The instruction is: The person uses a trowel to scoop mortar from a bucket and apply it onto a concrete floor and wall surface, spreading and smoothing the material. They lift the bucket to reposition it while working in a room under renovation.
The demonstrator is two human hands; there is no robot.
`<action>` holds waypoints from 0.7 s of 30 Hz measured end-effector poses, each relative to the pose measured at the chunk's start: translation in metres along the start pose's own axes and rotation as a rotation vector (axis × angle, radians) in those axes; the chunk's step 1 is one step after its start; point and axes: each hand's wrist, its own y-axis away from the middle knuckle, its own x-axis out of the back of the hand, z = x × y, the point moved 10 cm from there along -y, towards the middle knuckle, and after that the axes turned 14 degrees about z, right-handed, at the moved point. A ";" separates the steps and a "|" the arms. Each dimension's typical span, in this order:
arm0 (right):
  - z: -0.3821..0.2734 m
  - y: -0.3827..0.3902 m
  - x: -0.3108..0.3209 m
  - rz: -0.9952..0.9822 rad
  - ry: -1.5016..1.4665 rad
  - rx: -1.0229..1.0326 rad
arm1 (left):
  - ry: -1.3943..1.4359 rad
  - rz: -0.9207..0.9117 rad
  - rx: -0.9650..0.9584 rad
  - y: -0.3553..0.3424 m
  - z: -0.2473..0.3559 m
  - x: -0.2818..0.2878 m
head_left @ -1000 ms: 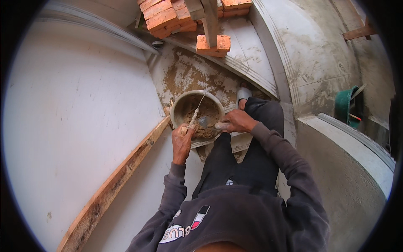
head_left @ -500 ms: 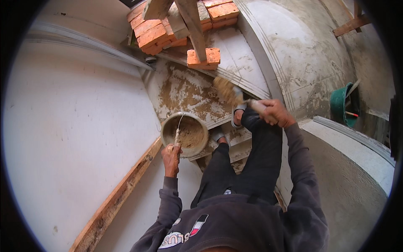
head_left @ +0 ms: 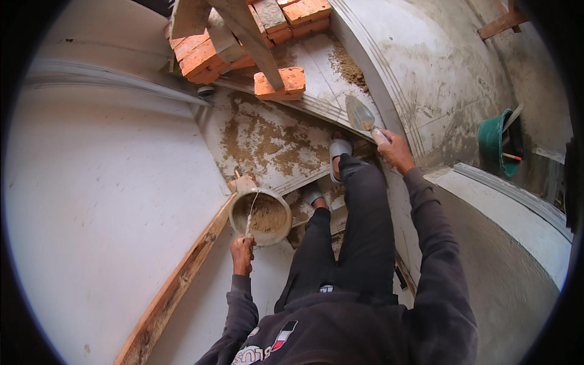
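Observation:
My left hand [head_left: 242, 252] is closed round the wrapped wire handle of a pale bucket [head_left: 281, 236]. Brown wet mortar [head_left: 267, 216] lies inside it. My right hand [head_left: 396, 152] grips a pointed brick trowel [head_left: 360, 114] by its handle. The blade hangs over the edge of a pale step, with only a thin smear of mortar on it. Just beyond the blade, a clump of mortar [head_left: 348, 66] lies on the step, along the foot of the curved low wall.
Orange bricks [head_left: 198, 58] are stacked at the far side, with a brick pair [head_left: 280, 84] nearer under wooden props [head_left: 243, 36]. A timber [head_left: 176, 289] runs along the white wall on the left. A green bucket [head_left: 491, 143] with tools stands right. My sandalled feet are on stained steps.
The mortar that was on the trowel has left the blade, and a clump now lies on the step. My right hand moved slightly forward; the bucket shifted a little nearer me.

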 end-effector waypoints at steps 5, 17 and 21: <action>0.037 -0.029 -0.022 0.327 0.101 0.458 | -0.043 -0.029 0.006 0.001 -0.020 -0.005; 0.037 -0.092 -0.069 0.304 -0.375 -0.088 | -0.143 -0.006 0.105 0.015 -0.047 0.000; 0.044 -0.119 -0.088 0.279 -0.458 -0.153 | -0.169 0.008 0.132 0.018 -0.057 0.009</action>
